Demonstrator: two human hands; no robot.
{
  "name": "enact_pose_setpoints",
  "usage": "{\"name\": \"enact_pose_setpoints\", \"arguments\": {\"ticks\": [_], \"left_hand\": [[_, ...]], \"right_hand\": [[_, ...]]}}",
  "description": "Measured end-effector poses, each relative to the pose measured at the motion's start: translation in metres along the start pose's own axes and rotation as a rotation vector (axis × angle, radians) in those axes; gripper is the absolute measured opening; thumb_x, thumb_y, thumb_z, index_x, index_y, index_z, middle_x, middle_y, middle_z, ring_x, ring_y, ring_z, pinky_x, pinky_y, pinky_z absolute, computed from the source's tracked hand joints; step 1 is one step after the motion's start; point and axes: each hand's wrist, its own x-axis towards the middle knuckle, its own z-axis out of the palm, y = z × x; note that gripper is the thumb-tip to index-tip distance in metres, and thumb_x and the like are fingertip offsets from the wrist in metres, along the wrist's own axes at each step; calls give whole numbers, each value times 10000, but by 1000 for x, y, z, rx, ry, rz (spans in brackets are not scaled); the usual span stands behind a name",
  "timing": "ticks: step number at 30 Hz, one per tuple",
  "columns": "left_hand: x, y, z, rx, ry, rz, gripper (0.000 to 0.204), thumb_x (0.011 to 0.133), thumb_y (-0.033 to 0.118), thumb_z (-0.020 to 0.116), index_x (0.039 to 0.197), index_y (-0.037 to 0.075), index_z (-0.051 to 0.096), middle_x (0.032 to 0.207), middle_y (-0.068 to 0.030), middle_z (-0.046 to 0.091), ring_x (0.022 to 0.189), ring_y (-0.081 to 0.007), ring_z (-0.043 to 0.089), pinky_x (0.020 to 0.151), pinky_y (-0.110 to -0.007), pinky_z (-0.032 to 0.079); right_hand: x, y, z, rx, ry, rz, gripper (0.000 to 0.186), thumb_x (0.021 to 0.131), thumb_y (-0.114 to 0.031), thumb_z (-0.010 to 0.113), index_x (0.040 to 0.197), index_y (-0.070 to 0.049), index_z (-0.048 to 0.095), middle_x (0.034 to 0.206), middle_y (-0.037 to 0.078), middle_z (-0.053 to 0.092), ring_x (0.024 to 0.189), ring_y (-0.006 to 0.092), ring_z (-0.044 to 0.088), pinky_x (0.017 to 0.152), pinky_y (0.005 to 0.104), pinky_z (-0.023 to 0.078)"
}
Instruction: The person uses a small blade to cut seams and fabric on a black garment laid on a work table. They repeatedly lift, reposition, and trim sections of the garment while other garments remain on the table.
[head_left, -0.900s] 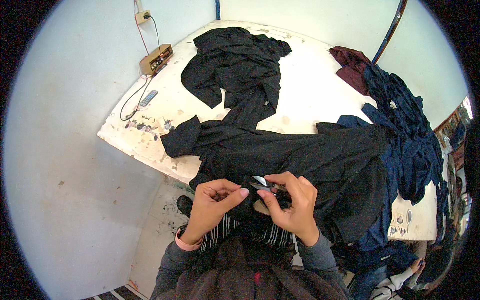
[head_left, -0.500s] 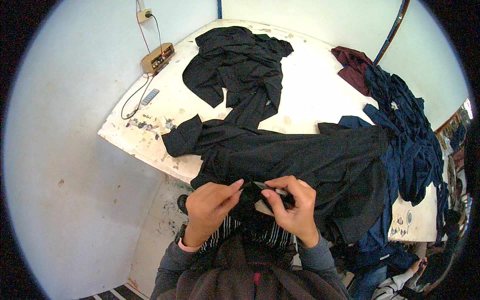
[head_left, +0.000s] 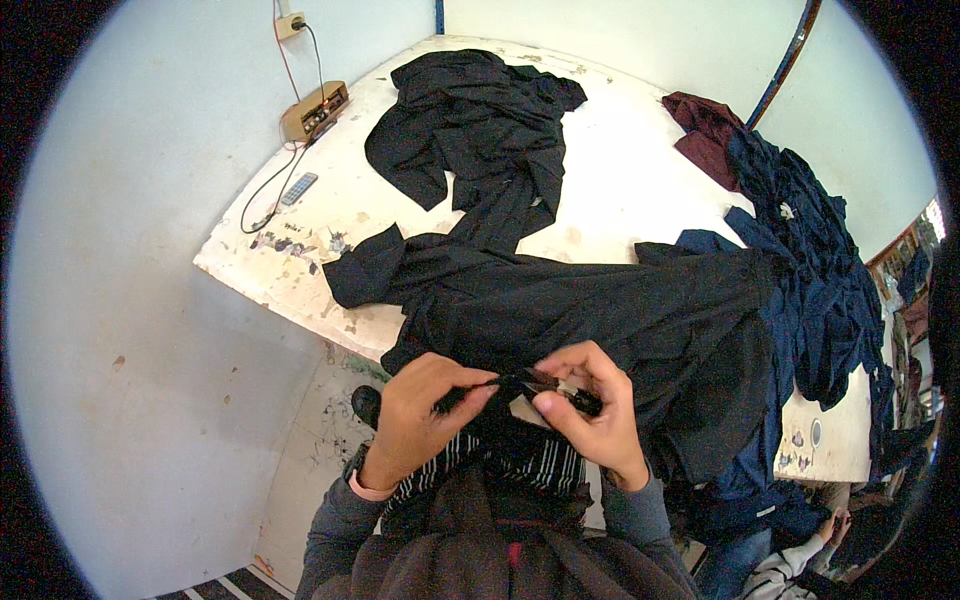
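Observation:
A long black garment [head_left: 590,310] lies over the near edge of the white table [head_left: 640,180] and down to my lap. My left hand [head_left: 422,415] pinches a small dark piece of it between thumb and fingers. Just right of those fingertips my right hand [head_left: 590,410] is closed on small thread snips [head_left: 540,385], whose blades point left at the pinched cloth. The exact spot between the blades is too dark and small to make out.
Black cloth [head_left: 470,130] lies at the back, navy [head_left: 820,290] and maroon garments [head_left: 700,125] at the right. A boxy device [head_left: 315,113] with cables and a remote [head_left: 299,188] are at the left, beside a wall. Another person's hands [head_left: 835,525] show at lower right.
My left hand has turned and shifted slightly inward, its fingertips closer to the snips. My right hand has moved a little, still holding the snips.

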Motion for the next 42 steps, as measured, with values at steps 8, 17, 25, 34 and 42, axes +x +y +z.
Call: {"name": "enact_pose_setpoints", "arguments": {"ticks": [8,17,25,34,42], "left_hand": [[-4,0,8,-921,-129,-707,247,948,159,706,1119,-20,699,976,-26,718,885,-62,610,800,-221,485],[0,3,6,-994,-195,-687,206,968,167,675,1063,-14,706,984,13,686,916,-52,585,835,-211,454],[-4,-3,11,-1228,-88,-804,155,972,163,646,1008,29,715,956,41,629,936,-47,547,878,-218,396],[-6,-5,20,-1166,-135,-756,156,976,193,661,915,58,710,858,74,605,837,-38,525,827,-223,391],[1,0,19,-1189,9,-866,113,948,159,688,954,50,718,909,55,662,880,-41,568,843,-224,414]], "right_hand": [[12,6,7,201,14,146,98,891,-47,723,953,-25,650,789,-15,645,716,34,556,621,202,431],[12,-3,7,-571,3,-515,338,645,-91,716,980,-130,744,645,-16,540,526,155,506,511,319,328],[5,0,5,-64,170,-263,220,690,102,691,855,-42,702,749,40,688,611,164,599,580,281,456],[6,5,7,-484,35,-560,388,529,-32,662,902,-124,717,669,-24,634,510,135,549,514,303,315],[-8,5,-2,-116,98,-381,248,703,-97,850,899,-83,699,791,44,711,581,172,600,559,301,415]]}}
